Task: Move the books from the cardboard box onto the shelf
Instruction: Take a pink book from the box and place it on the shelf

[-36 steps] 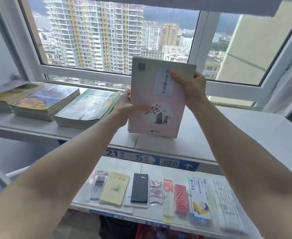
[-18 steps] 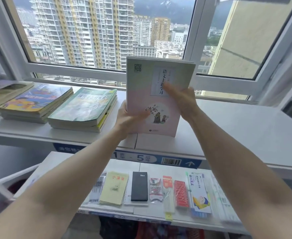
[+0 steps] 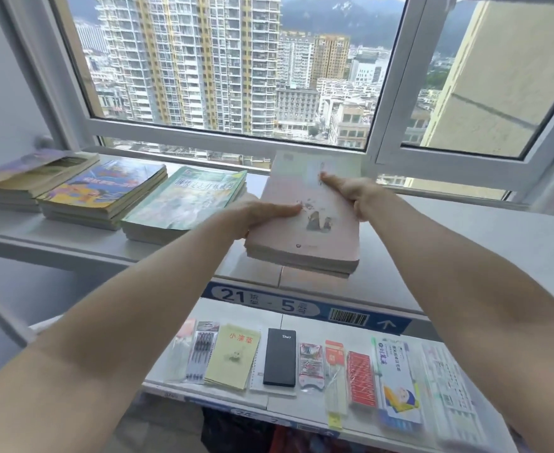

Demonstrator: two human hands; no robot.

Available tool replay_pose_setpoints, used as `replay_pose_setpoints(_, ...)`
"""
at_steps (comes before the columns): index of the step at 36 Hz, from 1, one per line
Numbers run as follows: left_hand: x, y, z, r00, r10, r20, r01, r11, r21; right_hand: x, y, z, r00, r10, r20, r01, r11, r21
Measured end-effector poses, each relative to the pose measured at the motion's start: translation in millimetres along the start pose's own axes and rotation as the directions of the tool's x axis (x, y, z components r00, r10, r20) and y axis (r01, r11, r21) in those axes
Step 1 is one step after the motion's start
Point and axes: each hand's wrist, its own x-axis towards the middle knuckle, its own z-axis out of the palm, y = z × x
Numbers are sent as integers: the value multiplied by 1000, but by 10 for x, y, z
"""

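— Window-side shelf [image 3: 465, 243]: where's the pink book stack [image 3: 305, 223]?
— Just right of the green stack [image 3: 184, 204], left hand [image 3: 252, 217] and right hand [image 3: 350, 194] both clasping it; looks heavy, floppy — grip the side edges

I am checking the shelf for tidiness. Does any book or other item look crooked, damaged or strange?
Mostly tidy. The leftmost stack on the top shelf looks uneven: its top book sits skewed. The green book's front corner curls a little. The pink stack is tilted only because both hands hold it.
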Motion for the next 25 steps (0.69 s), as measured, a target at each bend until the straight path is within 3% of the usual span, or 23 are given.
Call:
replay_pose_setpoints(5, 116, -165, 13, 989, -3, -146, 36, 974, 223, 244, 214, 107, 985, 171, 31, -162, 969, -188)
replay_pose_setpoints(9, 214, -147, -14, 955, 94, -280, 34, 906, 422, 476, 269, 163, 990, 141, -27, -143, 967, -209)
replay_pose_setpoints(12, 275, -98, -37, 946, 121, -302, 54, 858, 511, 603, 264, 213, 993, 88, -77, -104, 966, -235)
replay_pose_setpoints(17, 400, -53, -101, 955, 83, -286, 68, 875, 480, 615, 228, 292, 983, -18, -180, -45, 939, -340)
replay_pose_setpoints(25, 454, 36, -147, 960, 49, -275, 110, 838, 535, 614, 158, 366, 972, -92, -214, -19, 884, -467)
